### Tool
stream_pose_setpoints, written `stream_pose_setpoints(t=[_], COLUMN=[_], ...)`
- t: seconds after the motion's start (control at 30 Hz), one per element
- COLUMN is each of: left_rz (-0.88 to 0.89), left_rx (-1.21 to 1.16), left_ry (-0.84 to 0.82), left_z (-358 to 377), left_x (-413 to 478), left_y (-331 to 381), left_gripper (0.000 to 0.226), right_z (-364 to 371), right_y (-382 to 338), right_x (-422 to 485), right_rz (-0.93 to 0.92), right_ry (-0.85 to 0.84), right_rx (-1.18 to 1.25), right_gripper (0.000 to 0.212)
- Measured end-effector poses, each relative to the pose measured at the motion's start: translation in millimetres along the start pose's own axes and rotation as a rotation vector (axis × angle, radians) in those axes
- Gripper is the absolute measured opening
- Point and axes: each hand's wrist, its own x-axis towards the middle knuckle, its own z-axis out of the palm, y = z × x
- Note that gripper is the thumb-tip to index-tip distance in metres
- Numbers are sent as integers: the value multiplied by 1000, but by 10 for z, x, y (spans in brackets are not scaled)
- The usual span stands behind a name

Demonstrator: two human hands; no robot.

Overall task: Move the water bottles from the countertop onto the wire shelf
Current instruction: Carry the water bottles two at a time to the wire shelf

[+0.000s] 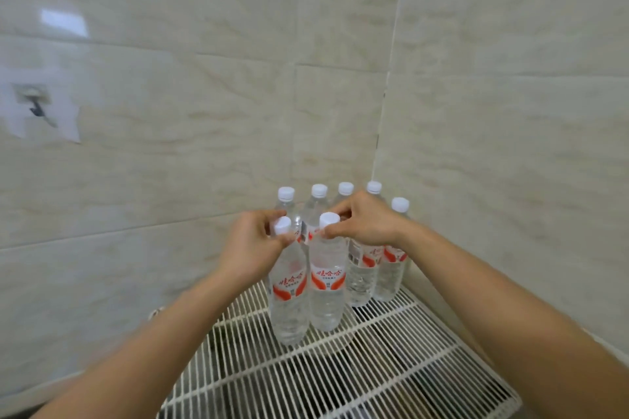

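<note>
Both bare forearms enter from bottom corners, converging toward centre. Below them: white wire shelf (391, 360), dark surface visible through the bars.

L hand (253, 243) wrapped round the neck of front-left bottle (289, 296), fingers curled just under its white cap; thumb side toward camera. Grasping. Bottle upright, base on the shelf wires as far as I can tell (motion blur at base).

R hand (366, 221) pinching neck of front-right bottle (327, 279), thumb + fingertips just below the cap. Also grasping. Bottle upright, base on shelf, touching or just beside the L-hand bottle.

Both: clear plastic, red/white label w/ red characters, white caps.

Behind, toward the wall corner: more same-type bottles upright on the shelf. Back row (318, 201) along the rear wall, four caps showing; one more bottle (391, 269) at far R by the side wall, partly hidden by R wrist.

Walls: pale marbled tile (204, 112). Far L on wall: adhesive hook (34, 102) on a clear patch.
</note>
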Motion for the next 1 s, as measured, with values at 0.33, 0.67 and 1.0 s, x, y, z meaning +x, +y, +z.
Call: stream_pose_setpoints(t=[0.33, 0.67, 1.0], left_rz=[-61, -81, 24], left_rx=[68, 121, 174], left_ry=[63, 120, 104], left_z=[374, 470, 514], left_x=[304, 450, 401], left_y=[7, -107, -184], left_gripper=[34, 47, 48], right_z=[-108, -176, -136], right_y=[367, 389, 351], right_x=[407, 513, 479], right_rz=[-41, -13, 17], right_ry=[-86, -162, -162], right_rx=[-59, -78, -176], right_gripper=[36, 29, 32])
